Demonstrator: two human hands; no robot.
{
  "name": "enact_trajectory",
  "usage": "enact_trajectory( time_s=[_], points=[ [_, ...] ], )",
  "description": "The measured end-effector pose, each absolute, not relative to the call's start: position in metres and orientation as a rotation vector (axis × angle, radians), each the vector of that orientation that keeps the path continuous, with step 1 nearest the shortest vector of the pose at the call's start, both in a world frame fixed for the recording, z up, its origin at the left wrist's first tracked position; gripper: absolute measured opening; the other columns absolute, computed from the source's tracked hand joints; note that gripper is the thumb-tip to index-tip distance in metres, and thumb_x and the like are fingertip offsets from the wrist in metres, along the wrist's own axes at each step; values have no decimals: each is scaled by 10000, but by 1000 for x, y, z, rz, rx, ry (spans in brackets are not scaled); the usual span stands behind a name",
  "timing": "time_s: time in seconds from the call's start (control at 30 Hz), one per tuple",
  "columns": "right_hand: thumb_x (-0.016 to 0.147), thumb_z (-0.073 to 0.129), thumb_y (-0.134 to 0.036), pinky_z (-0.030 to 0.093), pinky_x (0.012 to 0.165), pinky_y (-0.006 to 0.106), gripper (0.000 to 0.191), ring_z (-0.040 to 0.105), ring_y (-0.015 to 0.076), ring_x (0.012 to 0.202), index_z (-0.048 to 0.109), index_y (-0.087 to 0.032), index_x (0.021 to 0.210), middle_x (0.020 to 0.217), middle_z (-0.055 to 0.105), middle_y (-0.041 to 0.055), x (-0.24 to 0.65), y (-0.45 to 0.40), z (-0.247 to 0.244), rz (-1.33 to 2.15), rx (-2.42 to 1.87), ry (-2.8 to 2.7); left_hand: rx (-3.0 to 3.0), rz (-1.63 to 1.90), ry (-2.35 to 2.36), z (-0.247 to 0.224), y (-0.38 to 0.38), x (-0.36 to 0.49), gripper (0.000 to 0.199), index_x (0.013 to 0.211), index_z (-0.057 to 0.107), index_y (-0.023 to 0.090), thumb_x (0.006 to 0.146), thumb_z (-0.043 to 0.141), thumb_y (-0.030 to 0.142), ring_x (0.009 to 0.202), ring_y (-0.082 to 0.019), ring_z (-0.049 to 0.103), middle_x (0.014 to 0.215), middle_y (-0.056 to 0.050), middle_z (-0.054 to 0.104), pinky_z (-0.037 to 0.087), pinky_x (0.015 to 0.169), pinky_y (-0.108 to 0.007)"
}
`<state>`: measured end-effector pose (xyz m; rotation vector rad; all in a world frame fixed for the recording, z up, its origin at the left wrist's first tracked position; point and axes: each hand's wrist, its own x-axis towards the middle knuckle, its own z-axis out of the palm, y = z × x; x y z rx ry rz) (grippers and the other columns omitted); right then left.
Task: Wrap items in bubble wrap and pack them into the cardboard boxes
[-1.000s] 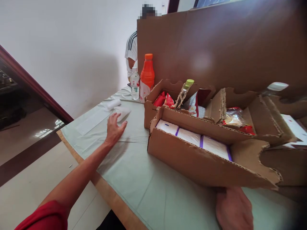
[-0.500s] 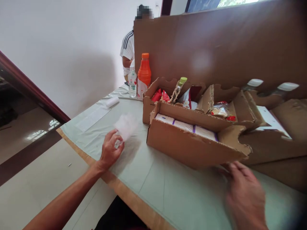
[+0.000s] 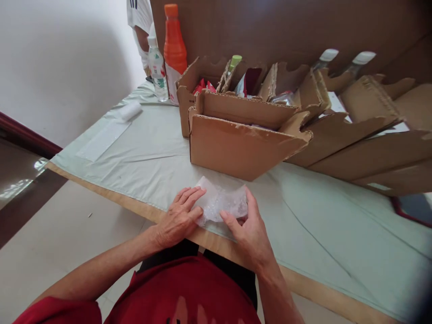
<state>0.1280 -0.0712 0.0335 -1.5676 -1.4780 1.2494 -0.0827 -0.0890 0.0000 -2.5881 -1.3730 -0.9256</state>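
A crumpled piece of clear bubble wrap [image 3: 216, 202] lies near the front edge of the table, between my two hands. My left hand [image 3: 180, 213] holds its left end, fingers laid over the top and thumb at the lower side. At the right end, my right hand [image 3: 249, 229] grips it between thumb and fingers. Whether anything sits inside the wrap I cannot make out. Just beyond it stands a cardboard bin [image 3: 243, 146], whose contents are mostly hidden by its front wall.
More cardboard bins [image 3: 337, 139] with packets stand behind and to the right. An orange bottle [image 3: 175, 47] and a water bottle [image 3: 157, 72] are at the back left. A white plastic roll [image 3: 131, 111] lies partly unrolled. A person's arm [image 3: 141, 38] shows behind.
My left hand has brought the bubble wrap toward me and to the right. My right hand has left the bin's lower right corner and now grips the wrap too. The view has tilted down.
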Motion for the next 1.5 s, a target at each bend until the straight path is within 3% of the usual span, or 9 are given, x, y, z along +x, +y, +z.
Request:
enact_trajectory(
  time_s=[0.2, 0.4, 0.53, 0.67, 0.87, 1.0, 1.13, 1.33, 1.5],
  points=[
    [858, 650, -468, 538, 983, 506, 707, 667, 335, 1132, 490, -195, 1490, 1306, 671, 154, 139, -65, 29, 905, -1670, -1506, -2646, -1436, -1864, 12, -97, -104, 93, 824, 589, 203, 903, 611, 159, 1241, -273, 633, 1373, -151, 641, 541, 991, -418],
    [904, 663, -436, 502, 1091, 487, 747, 647, 284, 1225, 380, -273, 1576, 1408, 629, 114, 123, -99, 29, 1025, -1511, -1431, -1948, -2097, -2656, 34, -59, -158, 252, 778, 578, 198, 805, 720, 404, 610, -122, 569, 697, 23, 625, 435, 580, -236],
    [934, 627, -290, 564, 1022, 372, 706, 640, 240, 1254, 364, -323, 1588, 1481, 583, 90, 80, -129, 23, 1241, -1268, -1598, -1909, -2162, -2573, 40, -12, -184, 215, 746, 584, 185, 713, 721, 347, 614, -100, 524, 681, 42, 587, 393, 596, -224],
    [922, 586, -208, 624, 735, 267, 746, 732, 178, 931, 312, -291, 1611, 1187, 728, 87, 54, -136, 14, 1394, -1152, -1694, -1977, -2088, -2597, 36, 38, -189, 149, 716, 600, 177, 658, 693, 277, 598, -103, 513, 653, 44, 591, 375, 584, -226],
    [971, 557, -234, 608, 635, 224, 316, 711, 142, 730, 656, -240, 1271, 979, 750, 44, 78, -111, 18, 1236, -1159, -1846, -1981, -1994, -2647, 27, 65, -195, 102, 650, 595, 181, 649, 675, 245, 560, -109, 471, 573, 58, 530, 317, 543, -229],
    [908, 623, -197, 624, 857, 409, 436, 696, 277, 1072, 600, -215, 1344, 1259, 693, 137, 88, -99, 21, 714, -1147, -2149, -1871, -2047, -2681, 25, 40, -204, 139, 744, 583, 190, 654, 667, 254, 573, -104, 485, 615, 61, 540, 339, 544, -223],
    [825, 634, -85, 492, 1047, 579, 665, 449, 379, 1414, 508, -213, 1465, 1566, 454, 181, 69, -97, 25, 540, -919, -2571, -1743, -2066, -2792, 31, 13, -213, 335, 952, 574, 203, 644, 691, 263, 513, -97, 452, 587, 100, 499, 342, 489, -210],
    [927, 570, -73, 486, 995, 480, 272, 560, 304, 1298, 695, -228, 1112, 1364, 654, 111, 56, -90, 20, 546, -811, -2571, -1684, -2035, -3059, 48, -8, -222, 511, 1046, 608, 173, 570, 766, 267, 514, -102, 507, 614, 83, 552, 396, 466, -205],
    [876, 496, -4, 495, 927, 471, 331, 640, 291, 1196, 691, -217, 1037, 1276, 707, 107, 100, -77, 36, 450, -836, -2378, -1683, -2104, -3177, 55, -25, -208, 605, 1124, 609, 174, 562, 788, 307, 624, -128, 624, 817, 10, 668, 509, 552, -239]
  ],
)
